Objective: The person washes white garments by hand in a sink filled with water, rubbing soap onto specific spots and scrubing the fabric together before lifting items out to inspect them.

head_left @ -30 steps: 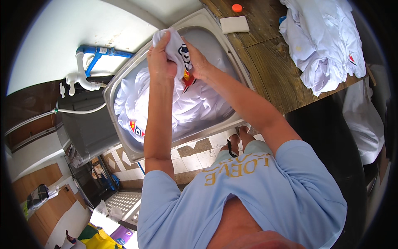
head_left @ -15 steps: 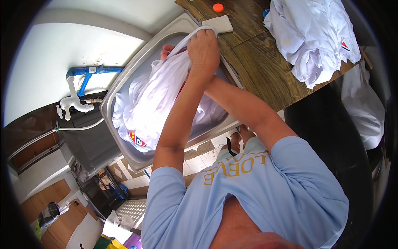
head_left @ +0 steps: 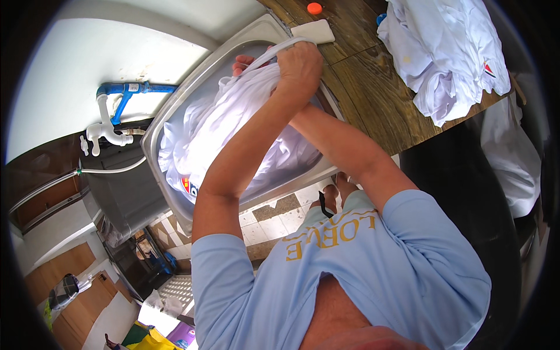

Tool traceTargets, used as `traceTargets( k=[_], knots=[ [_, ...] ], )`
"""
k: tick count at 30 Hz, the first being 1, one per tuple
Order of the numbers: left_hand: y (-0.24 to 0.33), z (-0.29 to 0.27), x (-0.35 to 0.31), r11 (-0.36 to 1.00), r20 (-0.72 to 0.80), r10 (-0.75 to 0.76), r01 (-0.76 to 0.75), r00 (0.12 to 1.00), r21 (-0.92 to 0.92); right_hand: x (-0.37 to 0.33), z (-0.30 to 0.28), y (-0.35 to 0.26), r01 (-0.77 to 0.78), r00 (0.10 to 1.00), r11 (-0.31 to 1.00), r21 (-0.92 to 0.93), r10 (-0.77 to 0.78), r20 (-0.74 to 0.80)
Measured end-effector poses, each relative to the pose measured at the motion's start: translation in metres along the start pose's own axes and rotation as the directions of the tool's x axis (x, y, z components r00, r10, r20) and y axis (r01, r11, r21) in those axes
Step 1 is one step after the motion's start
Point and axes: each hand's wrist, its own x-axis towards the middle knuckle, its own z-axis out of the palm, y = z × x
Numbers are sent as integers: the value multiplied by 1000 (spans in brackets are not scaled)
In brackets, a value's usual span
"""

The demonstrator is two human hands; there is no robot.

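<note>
My forearms cross over the metal sink basin (head_left: 153, 153), the left one on top. My left hand (head_left: 300, 65), at the far right of the basin, is closed on the pale edge band of a white garment (head_left: 248, 96). My right hand (head_left: 242, 63) reaches under the left arm and comes out at the far side of the cloth. Only its bent fingers show, closed at the garment's edge; the palm is hidden. The band stretches between both hands. More white cloth (head_left: 175, 154) fills the basin, with a coloured emblem (head_left: 188, 186) partly behind my left forearm.
A wooden counter (head_left: 367, 87) adjoins the basin on the right, bearing a white bar-like block (head_left: 313, 31), an orange cap (head_left: 314, 9) and a pile of white garments (head_left: 446, 58). A white tap (head_left: 105, 133) on blue pipe (head_left: 149, 87) stands left of the basin.
My left hand has moved slightly right, drawing the band longer between my hands. My left elbow has swung outward to the left, covering more of the emblem.
</note>
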Motion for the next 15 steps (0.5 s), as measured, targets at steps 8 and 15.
traceTargets(
  k=[8, 15],
  knots=[
    [-115, -56, -51, -195, 273, -193, 235, 942, -952, 36, -1, -2, 143, 982, 761, -632, -188, -4],
    [-166, -68, -102, -511, 441, -156, 309, 884, -802, 23, 47, -16, 79, 977, 485, -871, 134, 163]
  ],
)
